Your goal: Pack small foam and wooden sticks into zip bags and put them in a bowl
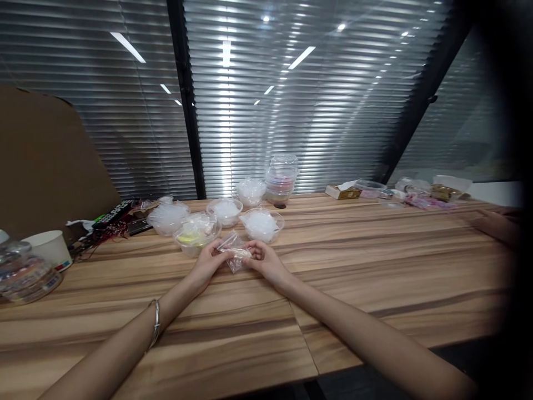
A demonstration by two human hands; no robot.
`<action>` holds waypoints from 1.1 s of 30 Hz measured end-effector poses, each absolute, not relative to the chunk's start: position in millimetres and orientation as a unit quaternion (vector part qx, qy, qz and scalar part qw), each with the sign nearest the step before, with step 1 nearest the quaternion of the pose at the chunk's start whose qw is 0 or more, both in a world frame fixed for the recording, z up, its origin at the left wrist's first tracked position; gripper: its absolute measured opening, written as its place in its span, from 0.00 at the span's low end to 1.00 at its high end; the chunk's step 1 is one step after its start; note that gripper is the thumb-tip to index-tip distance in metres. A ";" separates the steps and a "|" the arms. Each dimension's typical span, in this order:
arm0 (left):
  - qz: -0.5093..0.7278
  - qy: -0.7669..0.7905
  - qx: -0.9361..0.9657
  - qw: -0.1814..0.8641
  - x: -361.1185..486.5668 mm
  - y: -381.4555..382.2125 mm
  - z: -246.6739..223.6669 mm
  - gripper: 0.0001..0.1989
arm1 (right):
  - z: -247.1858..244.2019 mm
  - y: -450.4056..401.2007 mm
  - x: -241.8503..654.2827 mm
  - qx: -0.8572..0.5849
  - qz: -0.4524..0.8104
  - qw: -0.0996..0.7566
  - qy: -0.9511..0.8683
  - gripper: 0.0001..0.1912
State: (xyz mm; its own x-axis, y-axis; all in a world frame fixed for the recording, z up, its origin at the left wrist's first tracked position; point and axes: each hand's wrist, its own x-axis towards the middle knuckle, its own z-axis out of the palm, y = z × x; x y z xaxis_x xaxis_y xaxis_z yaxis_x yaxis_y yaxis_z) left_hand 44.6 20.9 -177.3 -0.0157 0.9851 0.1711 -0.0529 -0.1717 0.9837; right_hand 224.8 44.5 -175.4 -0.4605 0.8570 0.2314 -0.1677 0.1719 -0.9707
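Observation:
A small clear plastic bag [235,254] is stretched between my two hands, just above the wooden table [266,322]. My left hand [208,260] pinches its left side, and my right hand [264,260] grips its right side with bent fingers. Something pale lies inside the bag, too small to make out. Right behind my hands are a bowl with yellow and clear packets [195,233] and a clear bowl with white contents [261,225]. A silvery bracelet [155,322] circles my left wrist.
More clear bowls [225,211] and a stack of round tubs [282,180] stand further back. Jars [27,275], a white paper tub [50,249] and tangled wires [100,233] lie left. At the right are a small box [342,192], pink packets [428,201] and another person's hand [495,225].

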 end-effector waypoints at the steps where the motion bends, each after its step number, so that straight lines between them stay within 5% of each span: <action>1: 0.558 0.440 0.523 0.471 44.5 21.0 -177.3 0.13 | -175.5 44.9 224.9 -0.275 0.578 0.443 -0.628 0.18; 12: 0.513 0.420 0.550 0.508 51.5 13.1 -169.7 0.22 | -183.2 47.6 222.5 -0.275 0.577 0.434 -0.635 0.18; 19: 0.513 0.443 0.563 0.472 51.6 13.3 -169.5 0.19 | -179.3 43.3 220.8 -0.260 0.559 0.415 -0.669 0.14; 27: 0.517 0.416 0.576 0.477 52.2 15.8 -171.6 0.12 | -175.0 35.8 227.0 -0.279 0.394 0.413 -0.772 0.07; 33: 0.523 0.401 0.554 0.508 52.8 15.1 -172.1 0.21 | -181.2 46.8 224.7 -0.267 0.507 0.410 -0.709 0.11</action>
State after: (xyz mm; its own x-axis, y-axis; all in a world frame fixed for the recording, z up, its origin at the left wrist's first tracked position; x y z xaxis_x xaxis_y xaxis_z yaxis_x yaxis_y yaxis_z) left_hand 52.8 15.1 -172.1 0.1316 0.9763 0.1720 -0.0867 -0.1615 0.9831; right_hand 224.7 46.8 -181.2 -0.5207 0.7954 0.3101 -0.0369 0.3420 -0.9390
